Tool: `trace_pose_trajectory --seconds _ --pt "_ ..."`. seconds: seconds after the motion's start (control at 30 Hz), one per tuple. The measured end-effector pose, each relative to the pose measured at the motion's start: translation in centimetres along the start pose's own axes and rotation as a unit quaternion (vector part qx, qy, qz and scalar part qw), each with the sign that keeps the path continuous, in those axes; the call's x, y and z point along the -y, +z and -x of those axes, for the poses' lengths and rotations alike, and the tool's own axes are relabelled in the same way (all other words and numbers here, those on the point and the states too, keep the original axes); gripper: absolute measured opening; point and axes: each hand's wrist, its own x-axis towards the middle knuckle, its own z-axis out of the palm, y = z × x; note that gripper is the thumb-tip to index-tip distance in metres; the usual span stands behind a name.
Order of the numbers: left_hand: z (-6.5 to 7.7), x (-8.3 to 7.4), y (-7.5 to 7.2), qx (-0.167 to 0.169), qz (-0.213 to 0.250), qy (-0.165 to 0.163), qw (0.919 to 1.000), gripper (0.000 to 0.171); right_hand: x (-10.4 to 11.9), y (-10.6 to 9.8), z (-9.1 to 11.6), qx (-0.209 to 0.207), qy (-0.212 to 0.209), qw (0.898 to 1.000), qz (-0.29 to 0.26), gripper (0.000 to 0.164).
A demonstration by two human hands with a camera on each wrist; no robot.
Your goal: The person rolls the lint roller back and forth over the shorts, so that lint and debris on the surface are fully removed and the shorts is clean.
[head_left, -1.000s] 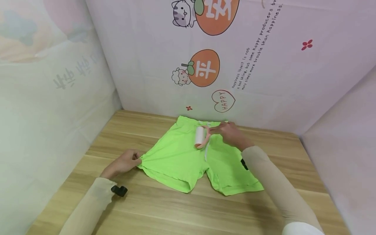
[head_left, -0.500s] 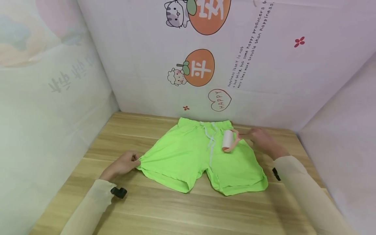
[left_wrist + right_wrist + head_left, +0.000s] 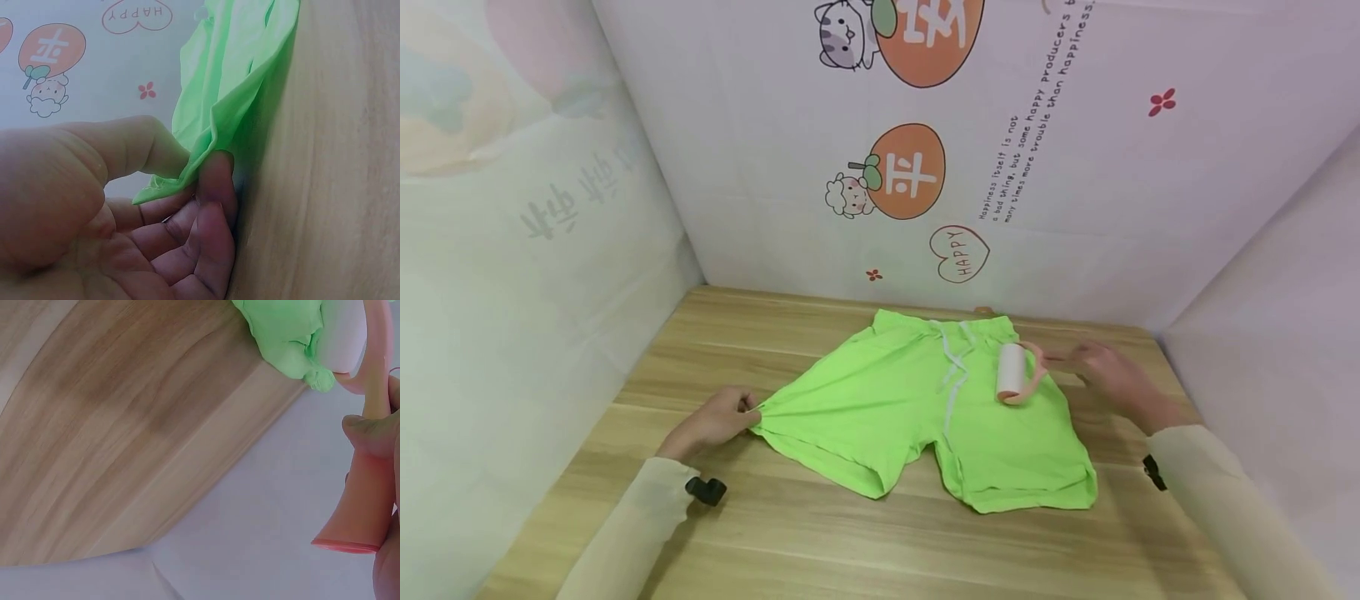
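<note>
Bright green drawstring shorts (image 3: 880, 400) lie spread on the wooden table, waistband toward the back wall. My left hand (image 3: 718, 417) pinches the hem corner of the left leg between thumb and fingers, and creases fan out from there. In the left wrist view, the bunched cloth (image 3: 215, 119) sits in the grip of the left hand (image 3: 62, 187). On the right leg, near the waistband, is the white cylinder of a lint roller (image 3: 1011, 372). My right hand (image 3: 1108, 375) holds its handle out past the shorts' right side. The right wrist view shows the pink flared handle (image 3: 359, 500) under the thumb (image 3: 369, 432).
A white printed sheet (image 3: 760, 167) forms the back wall, right behind the waistband. Similar sheets hang on the left (image 3: 550, 333) and right (image 3: 1285, 292). Wood-grain tabletop (image 3: 820, 550) extends in front of the shorts. Each sleeve carries a small black wrist device.
The right hand and lint roller have moved right, from the middle of the shorts onto the right leg. The shorts have shifted slightly rightward, stretching the left leg, while the left hand keeps its pinch.
</note>
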Motion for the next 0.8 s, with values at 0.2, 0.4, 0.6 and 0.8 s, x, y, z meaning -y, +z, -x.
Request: trace_pose_trajectory --seconds 0.2,0.4,0.6,0.8 --pt "-0.2 0.2 0.2 -0.001 -0.007 -0.003 1.0 0.009 -0.5 -1.1 1.2 -0.01 -0.004 1.0 0.02 0.069" --pt "-0.4 0.3 0.2 -0.004 -0.01 -0.002 0.9999 0.009 -1.2 -2.3 2.6 0.013 0.027 0.999 0.022 0.062" --pt "-0.4 0.3 0.2 -0.003 -0.014 -0.005 0.9999 0.009 -1.5 -3.8 3.9 0.059 0.066 0.995 0.051 0.061" --pt "-0.3 0.1 0.1 0.006 -0.008 -0.003 0.9999 0.01 -1.6 -5.8 4.0 0.127 0.095 0.983 0.088 0.065"
